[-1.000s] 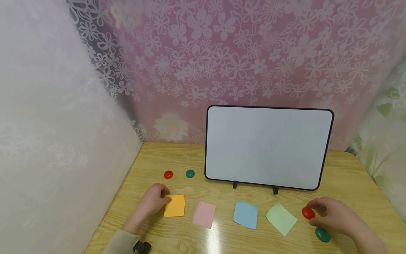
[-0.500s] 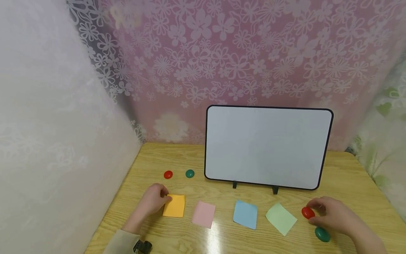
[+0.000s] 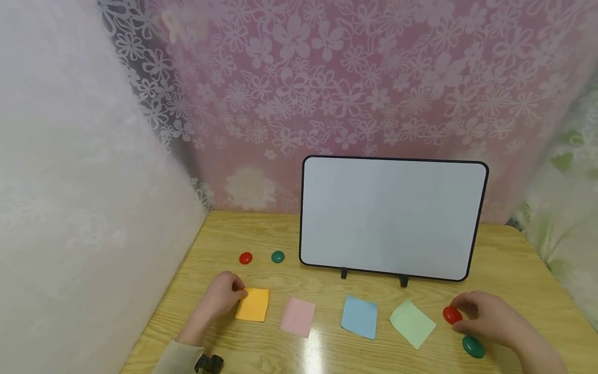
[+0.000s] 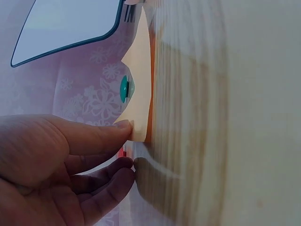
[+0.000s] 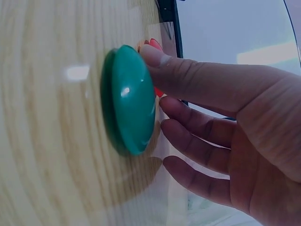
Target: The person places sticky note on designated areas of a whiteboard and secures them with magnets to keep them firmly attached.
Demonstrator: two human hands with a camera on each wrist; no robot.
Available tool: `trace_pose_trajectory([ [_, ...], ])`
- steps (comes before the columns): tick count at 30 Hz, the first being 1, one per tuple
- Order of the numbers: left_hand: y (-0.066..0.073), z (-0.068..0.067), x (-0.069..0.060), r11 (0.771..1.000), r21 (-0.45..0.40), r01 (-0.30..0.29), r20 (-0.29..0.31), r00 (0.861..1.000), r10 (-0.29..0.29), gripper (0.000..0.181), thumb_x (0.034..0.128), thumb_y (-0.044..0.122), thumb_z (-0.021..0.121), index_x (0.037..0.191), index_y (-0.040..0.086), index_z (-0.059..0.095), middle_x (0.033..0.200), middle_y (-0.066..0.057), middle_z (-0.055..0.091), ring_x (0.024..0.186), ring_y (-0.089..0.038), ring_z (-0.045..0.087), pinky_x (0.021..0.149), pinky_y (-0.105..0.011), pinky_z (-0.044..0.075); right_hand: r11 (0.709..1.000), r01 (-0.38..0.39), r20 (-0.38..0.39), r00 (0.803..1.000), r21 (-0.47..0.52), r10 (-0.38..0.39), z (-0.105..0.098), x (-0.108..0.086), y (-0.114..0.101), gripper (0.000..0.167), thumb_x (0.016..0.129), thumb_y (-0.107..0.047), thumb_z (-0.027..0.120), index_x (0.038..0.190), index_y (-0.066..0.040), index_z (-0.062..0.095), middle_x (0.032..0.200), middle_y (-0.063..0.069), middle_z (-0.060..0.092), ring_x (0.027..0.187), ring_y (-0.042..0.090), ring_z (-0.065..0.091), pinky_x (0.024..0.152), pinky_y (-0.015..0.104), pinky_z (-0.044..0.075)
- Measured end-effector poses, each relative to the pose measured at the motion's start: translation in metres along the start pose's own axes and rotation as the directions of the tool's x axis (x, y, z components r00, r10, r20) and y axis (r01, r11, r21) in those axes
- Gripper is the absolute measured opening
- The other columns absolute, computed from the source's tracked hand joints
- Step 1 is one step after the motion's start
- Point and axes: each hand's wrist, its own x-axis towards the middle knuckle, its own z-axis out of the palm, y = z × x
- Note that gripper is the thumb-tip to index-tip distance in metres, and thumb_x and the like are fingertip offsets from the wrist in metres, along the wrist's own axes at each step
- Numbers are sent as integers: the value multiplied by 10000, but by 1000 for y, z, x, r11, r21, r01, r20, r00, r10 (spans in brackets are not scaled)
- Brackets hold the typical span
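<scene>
The left hand (image 3: 218, 297) pinches the upper left corner of an orange sticky note (image 3: 253, 305) near the table's left side; in the left wrist view the thumb lies on the note (image 4: 142, 89), which stands slightly off the wood. At the right, the right hand (image 3: 489, 318) holds a red magnet (image 3: 451, 315) between thumb and fingers, at the table surface. Just below that hand lies a green magnet (image 3: 474, 346), seen large in the right wrist view (image 5: 134, 100), where the thumb partly hides the red one (image 5: 157, 88).
A pink note (image 3: 298, 317), a blue note (image 3: 359, 317) and a light green note (image 3: 412, 324) lie between the hands. Behind stands a whiteboard (image 3: 392, 218) on black feet. Another red magnet (image 3: 245, 258) and green magnet (image 3: 277, 256) lie at the back left.
The left hand has drawn the orange note slightly left and its lower edge now slants. The right hand keeps its grip on the red magnet, with almost no movement.
</scene>
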Motion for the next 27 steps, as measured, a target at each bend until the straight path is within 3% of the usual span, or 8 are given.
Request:
trace_pose_trajectory([
  [15, 0, -1, 0, 998, -58, 17, 7, 1000, -17, 153, 933, -1, 793, 818, 67, 718, 785, 1, 633, 711, -161, 554, 672, -350, 515, 1000, -16, 3, 1000, 11, 16, -2, 2, 0, 446, 815, -315, 948, 1141, -79, 756, 1111, 37, 734, 1012, 257, 664, 866, 483, 559],
  [27, 1, -1, -3, 999, -43, 24, -1, 1000, -24, 132, 937, 11, 790, 837, 58, 718, 798, -6, 625, 725, -171, 544, 669, -346, 506, 999, -28, 7, 1000, 19, 28, 1, -1, -3, 458, 825, -338, 941, 1146, -68, 755, 1094, 29, 736, 990, 247, 664, 859, 487, 560],
])
